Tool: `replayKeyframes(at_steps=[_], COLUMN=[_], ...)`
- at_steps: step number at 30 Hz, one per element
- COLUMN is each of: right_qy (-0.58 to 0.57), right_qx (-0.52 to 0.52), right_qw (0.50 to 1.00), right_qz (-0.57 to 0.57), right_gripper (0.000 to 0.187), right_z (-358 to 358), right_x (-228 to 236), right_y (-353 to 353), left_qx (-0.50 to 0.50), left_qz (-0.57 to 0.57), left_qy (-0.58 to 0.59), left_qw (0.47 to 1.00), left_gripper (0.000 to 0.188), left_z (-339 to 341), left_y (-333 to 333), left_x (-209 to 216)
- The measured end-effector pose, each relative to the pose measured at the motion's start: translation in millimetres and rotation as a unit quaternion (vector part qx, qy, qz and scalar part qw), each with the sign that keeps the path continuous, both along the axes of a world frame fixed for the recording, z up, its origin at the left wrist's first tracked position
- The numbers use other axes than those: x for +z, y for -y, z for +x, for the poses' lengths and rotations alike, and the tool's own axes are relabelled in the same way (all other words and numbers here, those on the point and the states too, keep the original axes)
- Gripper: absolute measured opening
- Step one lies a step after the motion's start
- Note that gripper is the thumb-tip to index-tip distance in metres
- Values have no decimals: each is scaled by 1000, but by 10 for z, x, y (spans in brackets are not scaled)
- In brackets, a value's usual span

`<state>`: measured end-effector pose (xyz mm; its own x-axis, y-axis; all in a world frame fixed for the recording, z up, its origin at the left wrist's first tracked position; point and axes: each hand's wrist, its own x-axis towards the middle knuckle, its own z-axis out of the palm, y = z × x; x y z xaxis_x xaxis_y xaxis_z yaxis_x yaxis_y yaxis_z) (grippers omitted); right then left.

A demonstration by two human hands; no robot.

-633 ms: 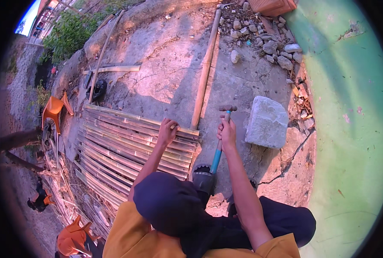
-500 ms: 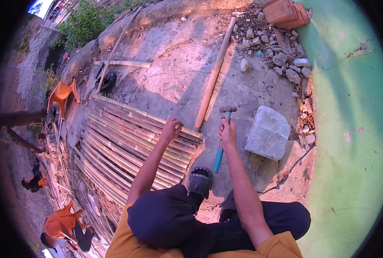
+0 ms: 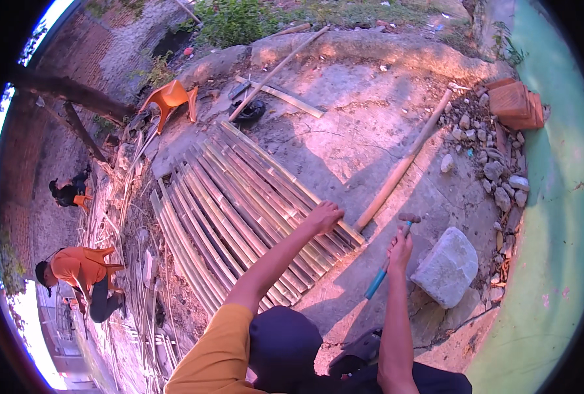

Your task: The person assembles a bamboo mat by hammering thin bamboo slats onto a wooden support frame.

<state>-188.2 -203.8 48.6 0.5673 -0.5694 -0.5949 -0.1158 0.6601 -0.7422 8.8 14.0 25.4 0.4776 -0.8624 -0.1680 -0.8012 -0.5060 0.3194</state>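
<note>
My right hand (image 3: pixel 400 249) is wrapped round a hammer (image 3: pixel 375 284) with a teal handle. It grips high up, just below the rusty brown head, and the handle slants down to the left. A panel of split bamboo slats (image 3: pixel 252 220), laid side by side with narrow gaps, lies on the ground left of the hammer. Over its far right edge, near the corner, is my left hand (image 3: pixel 325 218) with the fingers curled closed. Whatever those fingers may hold is too small or hidden to make out.
A pale stone block (image 3: pixel 446 268) sits right of the hammer. Beyond the panel's corner lies a long wooden pole (image 3: pixel 407 161). Rubble (image 3: pixel 492 164) and stacked orange tiles (image 3: pixel 516 105) line the green wall (image 3: pixel 554 217). At left are an orange chair (image 3: pixel 169 98) and two seated people.
The view has swung left, so the panel, block and pole appear farther right. My left hand stays by the panel's far edge. The hammer, still in my right hand, leans more.
</note>
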Motion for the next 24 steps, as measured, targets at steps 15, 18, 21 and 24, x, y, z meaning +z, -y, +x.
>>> replayKeyframes(at_steps=[15, 18, 21, 24], right_qy=[-121, -147, -169, -181], right_qx=[31, -5, -39, -51], right_qw=[928, 929, 911, 889], right_qz=[-351, -339, -373, -418], right_gripper=[32, 32, 30, 27], right_z=[-108, -4, 95, 40], right_x=[-688, -681, -670, -584], right_y=[-1238, -1324, -1363, -1324], left_qx=[-119, -87, -62, -79], left_qz=[-150, -97, -87, -100], left_qy=[22, -1, -14, 15], left_qw=[981, 992, 994, 992], left_gripper=[17, 21, 19, 18], left_z=[91, 128, 160, 152], left_y=[-194, -222, -202, -117], left_x=[-231, -254, -211, -237])
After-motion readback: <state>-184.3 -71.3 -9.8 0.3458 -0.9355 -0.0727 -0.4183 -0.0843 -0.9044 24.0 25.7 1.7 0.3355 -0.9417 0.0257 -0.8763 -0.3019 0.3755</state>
